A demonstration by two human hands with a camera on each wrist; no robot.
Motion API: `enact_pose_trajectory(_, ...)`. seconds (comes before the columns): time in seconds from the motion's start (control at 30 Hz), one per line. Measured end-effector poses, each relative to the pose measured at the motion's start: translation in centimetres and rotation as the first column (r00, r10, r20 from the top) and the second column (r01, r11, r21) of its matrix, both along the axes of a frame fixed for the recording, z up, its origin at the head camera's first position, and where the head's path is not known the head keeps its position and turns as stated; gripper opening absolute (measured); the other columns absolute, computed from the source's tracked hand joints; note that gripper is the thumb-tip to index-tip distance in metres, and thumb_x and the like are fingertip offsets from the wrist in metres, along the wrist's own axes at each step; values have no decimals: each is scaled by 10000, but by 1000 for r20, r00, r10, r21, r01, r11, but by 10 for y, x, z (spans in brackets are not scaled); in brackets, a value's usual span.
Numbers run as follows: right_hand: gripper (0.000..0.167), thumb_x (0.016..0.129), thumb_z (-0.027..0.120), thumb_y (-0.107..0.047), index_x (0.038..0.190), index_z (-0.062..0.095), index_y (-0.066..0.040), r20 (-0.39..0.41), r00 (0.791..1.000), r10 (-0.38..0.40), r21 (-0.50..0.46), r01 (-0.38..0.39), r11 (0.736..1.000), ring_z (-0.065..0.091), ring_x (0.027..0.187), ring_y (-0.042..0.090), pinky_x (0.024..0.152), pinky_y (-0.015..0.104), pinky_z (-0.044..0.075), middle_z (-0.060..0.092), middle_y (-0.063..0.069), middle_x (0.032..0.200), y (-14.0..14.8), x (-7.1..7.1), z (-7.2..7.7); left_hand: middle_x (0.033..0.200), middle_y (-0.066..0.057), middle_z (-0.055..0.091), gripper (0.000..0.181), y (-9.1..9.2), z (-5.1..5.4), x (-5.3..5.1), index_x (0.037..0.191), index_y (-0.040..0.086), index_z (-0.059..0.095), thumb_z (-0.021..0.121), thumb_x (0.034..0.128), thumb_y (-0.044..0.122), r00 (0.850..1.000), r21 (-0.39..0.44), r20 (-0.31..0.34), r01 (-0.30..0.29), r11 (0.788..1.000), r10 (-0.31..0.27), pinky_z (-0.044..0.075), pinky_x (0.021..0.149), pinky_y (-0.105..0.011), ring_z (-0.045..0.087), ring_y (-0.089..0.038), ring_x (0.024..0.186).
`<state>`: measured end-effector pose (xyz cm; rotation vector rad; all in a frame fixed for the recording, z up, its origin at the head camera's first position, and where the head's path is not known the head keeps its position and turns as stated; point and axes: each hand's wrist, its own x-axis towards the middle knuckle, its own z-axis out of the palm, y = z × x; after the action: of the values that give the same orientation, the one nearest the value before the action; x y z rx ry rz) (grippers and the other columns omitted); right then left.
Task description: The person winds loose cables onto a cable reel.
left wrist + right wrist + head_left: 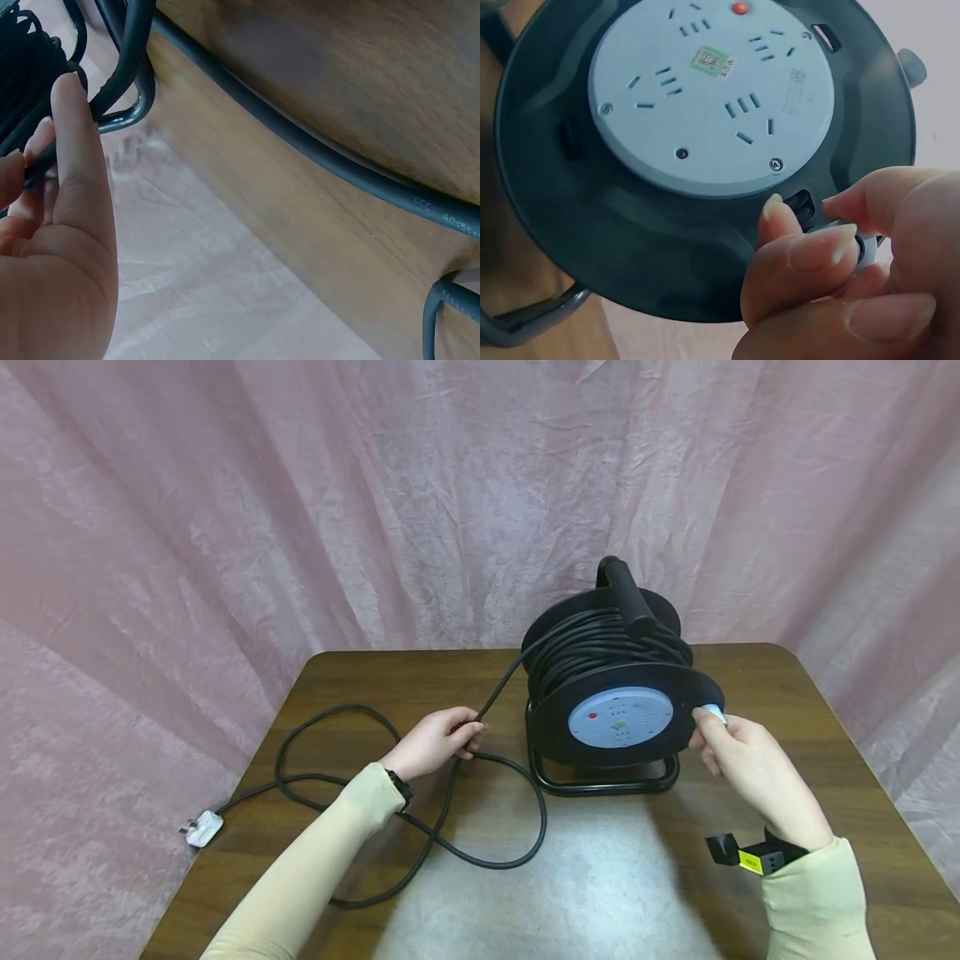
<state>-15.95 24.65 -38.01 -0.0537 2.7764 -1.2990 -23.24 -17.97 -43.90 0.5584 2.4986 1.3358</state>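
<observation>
Many cable turns (pixel 581 652) lie on the reel (pixel 553 735); loose loops (pixel 491 865) and plug (pixel 202 829), at its 8 o'clock, remain unwound. Left hand (pixel 435 743) pinches cable (pixel 500 689); right hand (pixel 742 750) grips knob (pixel 715 712).

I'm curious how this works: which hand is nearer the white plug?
Left. The left hand pinches the cable, to the right of the plug and apart from it; the right hand is farther right, gripping the knob on the reel.
</observation>
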Motion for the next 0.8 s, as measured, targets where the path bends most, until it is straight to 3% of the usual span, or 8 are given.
enact_pose_trajectory(0.17,662,1079,304,-599,949,622,-34,37,999,15,29,-16,999,532,748,218,669,322,395,553,60,675,3,-1,-3,1009,-207,686,240,0,-5,-1,1121,1,678,548,1087,201,1000,-11,-21,5,1000,-5,596,743,-301,676,-200,861)
enact_pose_trajectory(0.3,669,1077,295,-606,937,624,-41,59,998,20,37,-22,999,535,763,233,672,340,396,554,68,686,3,-1,-5,1031,-197,701,275,-1,-7,-2,1137,-11,681,549,1088,226,998,-53,-58,-4,999,1,589,742,-294,686,-236,878)
enact_pose_trajectory(0.47,683,1080,274,-600,910,651,-56,65,998,19,82,-25,996,557,813,248,706,352,416,571,69,699,3,-3,-7,1018,-153,716,194,1,-4,-2,1094,80,703,573,1078,224,994,-120,-109,-38,992,25,576,746,-311,687,-270,867)
enact_pose_trajectory(0.63,700,1080,253,-597,950,687,-64,74,997,27,146,-38,989,559,788,234,704,360,422,571,41,695,3,-3,-10,1058,-88,742,114,1,-2,0,1096,160,705,611,1059,212,990,-180,-133,-60,982,36,565,815,-346,702,-178,941)
enact_pose_trajectory(0.8,741,1071,232,-625,1024,694,-48,108,994,27,183,-47,982,450,631,211,587,351,375,495,6,631,2,-1,-15,1045,-51,752,192,-3,-7,2,1156,85,709,609,1060,217,985,-232,-171,-67,970,27,552,833,-360,689,-94,930)
